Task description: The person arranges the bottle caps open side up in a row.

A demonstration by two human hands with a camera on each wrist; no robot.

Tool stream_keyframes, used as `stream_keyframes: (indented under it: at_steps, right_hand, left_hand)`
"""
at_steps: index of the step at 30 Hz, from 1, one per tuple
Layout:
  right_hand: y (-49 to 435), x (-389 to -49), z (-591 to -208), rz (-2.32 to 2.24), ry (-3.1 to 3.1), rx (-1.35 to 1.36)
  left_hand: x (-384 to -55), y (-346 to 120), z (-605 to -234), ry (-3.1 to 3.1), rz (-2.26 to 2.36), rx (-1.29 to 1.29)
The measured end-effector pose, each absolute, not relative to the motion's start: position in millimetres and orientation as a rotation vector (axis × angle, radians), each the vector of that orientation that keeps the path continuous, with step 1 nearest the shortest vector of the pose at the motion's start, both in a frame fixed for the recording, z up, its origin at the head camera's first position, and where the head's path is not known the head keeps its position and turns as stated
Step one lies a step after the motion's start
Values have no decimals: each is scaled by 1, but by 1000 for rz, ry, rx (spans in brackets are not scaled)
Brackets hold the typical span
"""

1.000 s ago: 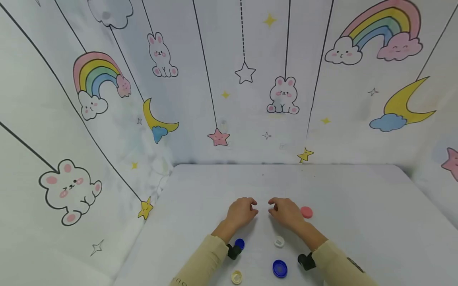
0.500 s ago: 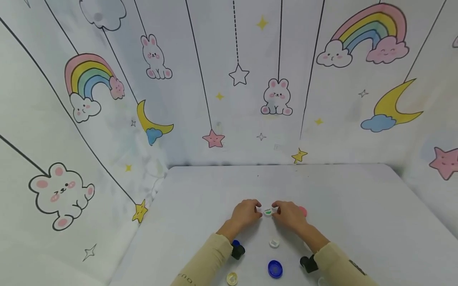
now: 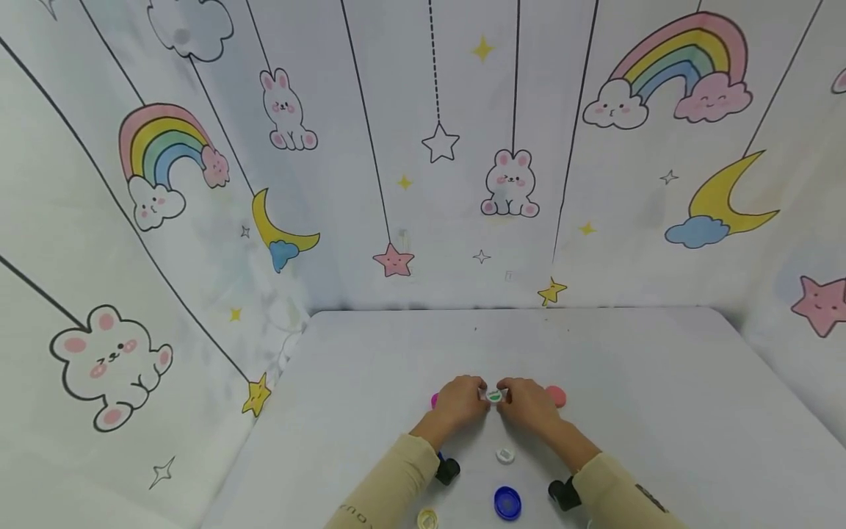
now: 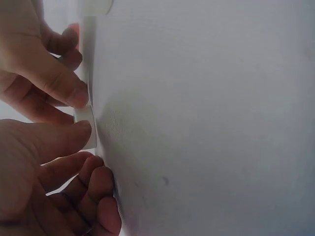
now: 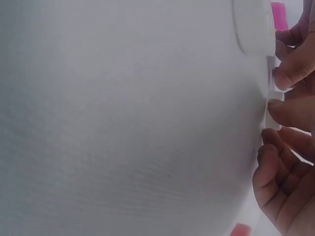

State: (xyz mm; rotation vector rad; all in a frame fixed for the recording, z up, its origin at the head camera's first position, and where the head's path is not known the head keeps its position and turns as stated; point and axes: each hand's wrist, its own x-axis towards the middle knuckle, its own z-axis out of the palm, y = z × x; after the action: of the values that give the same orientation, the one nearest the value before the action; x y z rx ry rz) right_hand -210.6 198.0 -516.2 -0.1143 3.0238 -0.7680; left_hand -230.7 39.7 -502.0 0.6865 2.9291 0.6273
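Between my two hands on the white table is a small white bottle cap (image 3: 493, 396) with a green print on top. My left hand (image 3: 460, 400) reaches it from the left, and in the left wrist view its thumb lies on the cap's side (image 4: 86, 118). From the other side my right hand (image 3: 529, 402) holds it too, thumb against the cap's wall (image 5: 273, 118) in the right wrist view. A magenta cap (image 3: 434, 400) peeks out behind the left hand, mostly hidden. Just beyond the right hand lies a coral-red cap (image 3: 556, 397).
Nearer the body lie a white cap (image 3: 505, 456), a large blue cap (image 3: 507, 503) and a pale yellow cap (image 3: 427, 519). Another blue cap (image 3: 441, 456) is mostly covered by the left wrist camera (image 3: 448, 471). A patterned wall (image 3: 357, 286) stands behind the table.
My hands have come closer together, fingers now at the green-printed white cap, which came into view between them half a second ago. The magenta cap has come into view behind the left hand.
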Motion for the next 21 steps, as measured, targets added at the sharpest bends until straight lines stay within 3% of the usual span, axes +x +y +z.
stream_keyframes:
  at_steps: [21]
  right_hand:
    - [196, -211, -514, -813, 3107, -185]
  left_hand:
    - [-230, 43, -506, 2984, 731, 694]
